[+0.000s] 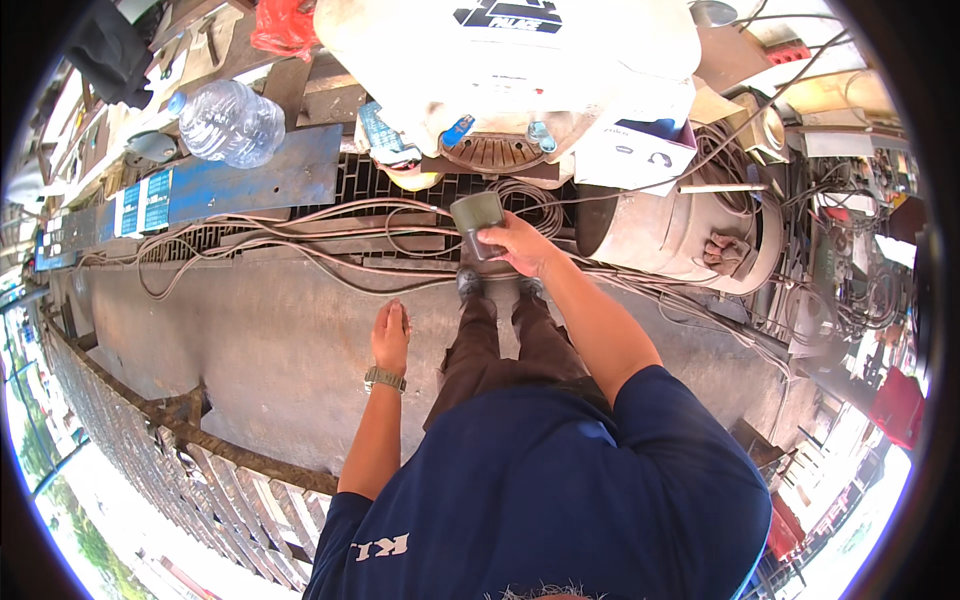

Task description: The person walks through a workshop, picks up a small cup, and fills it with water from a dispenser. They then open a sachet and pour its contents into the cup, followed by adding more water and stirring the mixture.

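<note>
1. Right hand (520,245) is out front at arm's length, fingers wrapped around a grey-green cup (478,222). Grip is closed on its lower half.
2. Cup orientation: long axis roughly along the forearm line, tilted up and away from me. Open mouth points away toward the bench; base sits in the palm.
3. Cup location: in the air above my shoes (470,285), in front of the metal grating (360,185), just below the round slotted cover (495,152) under the big white container (500,60).
4. Left hand (391,335) hangs free at my side, fingers straight and together, holding nothing. Wristwatch (385,379) on that wrist.
5. Hands are well apart. Left is low over the concrete floor (250,340), right is further forward.
6. Around the cup: loops of cable (300,235) running across the grating and floor edge, a rusty drum (670,235) lying on its side to the right.
7. Further left on the bench: clear plastic water bottle (230,122) lying on a blue metal plate (250,180).
</note>
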Available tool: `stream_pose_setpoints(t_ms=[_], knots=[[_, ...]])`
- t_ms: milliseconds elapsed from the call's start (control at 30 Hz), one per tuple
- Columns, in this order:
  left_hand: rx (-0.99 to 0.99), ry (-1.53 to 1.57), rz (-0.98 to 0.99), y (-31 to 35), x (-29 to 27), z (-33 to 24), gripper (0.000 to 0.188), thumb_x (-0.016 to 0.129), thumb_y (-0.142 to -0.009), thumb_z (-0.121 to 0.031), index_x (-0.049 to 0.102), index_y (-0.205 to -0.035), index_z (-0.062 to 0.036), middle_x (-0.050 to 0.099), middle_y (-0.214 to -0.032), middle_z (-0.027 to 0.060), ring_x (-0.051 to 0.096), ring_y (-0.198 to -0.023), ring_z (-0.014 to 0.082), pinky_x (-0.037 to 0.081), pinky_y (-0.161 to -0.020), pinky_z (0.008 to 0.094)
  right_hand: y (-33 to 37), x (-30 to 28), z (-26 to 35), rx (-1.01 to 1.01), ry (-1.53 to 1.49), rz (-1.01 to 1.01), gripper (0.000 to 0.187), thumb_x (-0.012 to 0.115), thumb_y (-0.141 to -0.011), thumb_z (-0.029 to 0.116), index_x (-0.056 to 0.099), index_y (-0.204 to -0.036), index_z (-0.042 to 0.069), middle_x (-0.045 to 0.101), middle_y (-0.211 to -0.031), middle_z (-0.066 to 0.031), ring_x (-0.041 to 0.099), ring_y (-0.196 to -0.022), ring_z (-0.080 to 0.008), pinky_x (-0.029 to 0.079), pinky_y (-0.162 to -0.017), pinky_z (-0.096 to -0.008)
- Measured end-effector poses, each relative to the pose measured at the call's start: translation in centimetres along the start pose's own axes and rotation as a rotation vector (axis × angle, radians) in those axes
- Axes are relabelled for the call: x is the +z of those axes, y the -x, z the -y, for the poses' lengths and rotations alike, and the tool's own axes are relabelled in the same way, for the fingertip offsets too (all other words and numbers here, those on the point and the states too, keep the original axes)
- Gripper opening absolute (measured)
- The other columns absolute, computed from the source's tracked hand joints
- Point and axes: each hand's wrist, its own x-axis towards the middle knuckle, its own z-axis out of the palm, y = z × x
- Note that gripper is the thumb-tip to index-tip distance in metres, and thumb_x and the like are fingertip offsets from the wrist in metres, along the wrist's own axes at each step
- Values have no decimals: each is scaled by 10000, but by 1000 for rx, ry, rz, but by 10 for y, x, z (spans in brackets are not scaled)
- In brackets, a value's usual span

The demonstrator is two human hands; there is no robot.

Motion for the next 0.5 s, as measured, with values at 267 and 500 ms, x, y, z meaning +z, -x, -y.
stream_pose_setpoints(t_ms=[267,500], knots=[[847,-477,400,-3,130,-145,488,693,-966,-122,566,-1418,10,649,-1293,161,619,-1206,286,492,-1041,392,11,-33,20,-579,656,-475,966,929,-731,206,366,-1491,14,666,-1298,-180,668,-1200,-304,531,-1023,-397],[1074,-641,156,-13,203,-188,470,743,-964,-177,592,-1357,31,676,-1246,177,659,-1153,316,525,-986,430,-30,-36,44,-635,786,-698,1021,927,-742,281,302,-1508,30,643,-1337,-258,649,-1232,-428,542,-1011,-470]])
